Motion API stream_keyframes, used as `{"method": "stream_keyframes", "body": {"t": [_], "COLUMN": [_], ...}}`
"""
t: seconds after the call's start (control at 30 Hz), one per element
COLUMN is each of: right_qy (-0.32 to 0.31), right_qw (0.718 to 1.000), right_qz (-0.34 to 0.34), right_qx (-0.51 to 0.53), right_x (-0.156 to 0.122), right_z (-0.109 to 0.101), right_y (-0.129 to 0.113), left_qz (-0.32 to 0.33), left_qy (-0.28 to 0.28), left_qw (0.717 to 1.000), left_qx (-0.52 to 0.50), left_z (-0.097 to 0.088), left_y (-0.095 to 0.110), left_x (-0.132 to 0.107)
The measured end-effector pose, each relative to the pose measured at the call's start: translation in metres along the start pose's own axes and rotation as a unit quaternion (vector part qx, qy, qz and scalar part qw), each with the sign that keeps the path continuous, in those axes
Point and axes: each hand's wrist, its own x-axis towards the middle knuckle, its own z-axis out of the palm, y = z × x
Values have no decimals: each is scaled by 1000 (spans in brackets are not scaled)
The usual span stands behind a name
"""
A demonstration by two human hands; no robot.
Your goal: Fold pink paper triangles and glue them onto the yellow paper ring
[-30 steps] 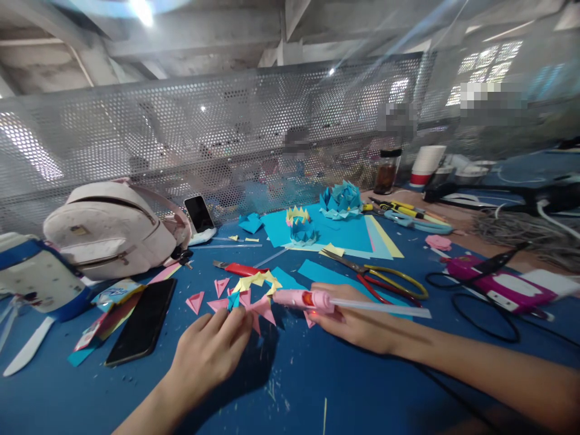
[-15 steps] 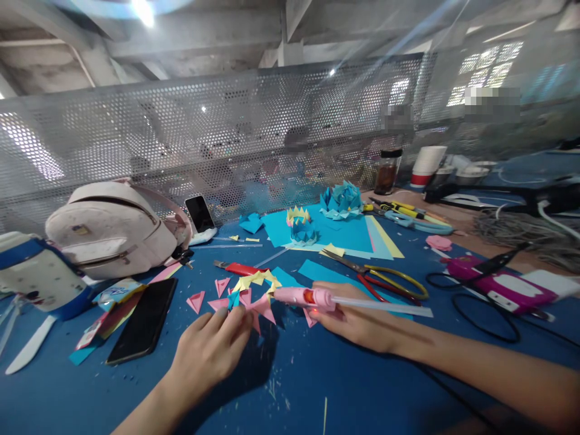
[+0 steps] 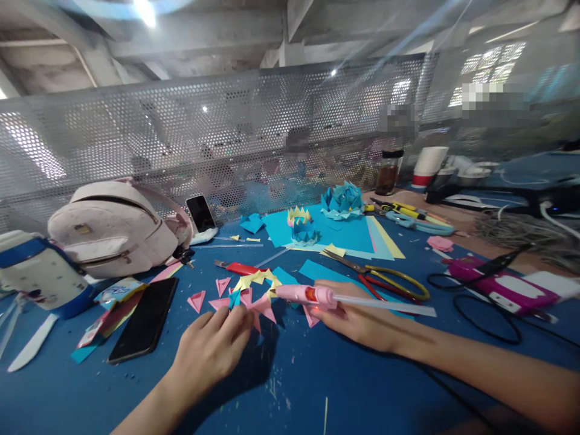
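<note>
My right hand grips a pink hot glue gun; its nozzle points left, and a clear glue stick sticks out of its back end. My left hand is closed, its fingertips pinching a small blue folded paper piece. Around those fingers lie a curved row of yellow folded paper points and several pink folded paper pieces. The nozzle is close to the right end of the yellow row; whether it touches cannot be made out. A loose pink paper triangle lies left of the fingers.
Red-and-yellow-handled scissors and a red cutter lie beyond my hands. Farther back stand blue paper flowers on paper sheets. A phone, backpack and bottle are left; a magenta device with cables is right.
Both hands, the glue gun and the paper pieces keep nearly the same places. The whole view has shifted very slightly.
</note>
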Motion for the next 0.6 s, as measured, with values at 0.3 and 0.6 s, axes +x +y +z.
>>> {"method": "stream_keyframes", "body": {"t": [0.3,0.6], "right_qy": [4,3], "right_qw": [1000,1000], "right_qz": [11,10], "right_qx": [2,-2], "right_x": [0,0], "right_z": [0,-1], "right_y": [1,0], "left_qz": [2,-1], "left_qy": [-6,-4], "left_qw": [1000,1000], "left_qx": [-5,-5], "left_z": [2,4], "left_y": [-1,0], "left_x": [-2,-2]}}
